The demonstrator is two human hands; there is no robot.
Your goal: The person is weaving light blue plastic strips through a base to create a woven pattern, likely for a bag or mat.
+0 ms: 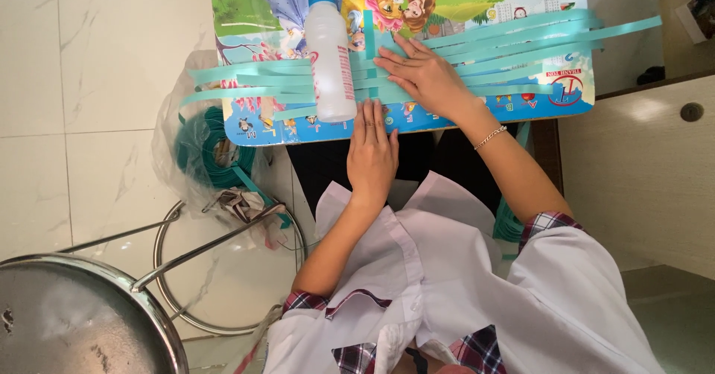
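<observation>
The teal paper strips [477, 50] lie across the colourful picture board [573, 94], with the long axis running from one short edge of the board to the other. The right hand [426, 76] presses flat on them, fingers spread. The left hand [372, 154] rests at the near edge, fingers together, holding nothing, just beside the white plastic bottle [331, 57].

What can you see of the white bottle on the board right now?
The white bottle is opaque plastic with a blue cap and a printed label on its side. It lies on its side across the teal strips on the colourful picture board, cap pointing away from the person. The left hand rests just beside its base; contact is unclear. The right hand presses strips nearby, apart from it.
</observation>
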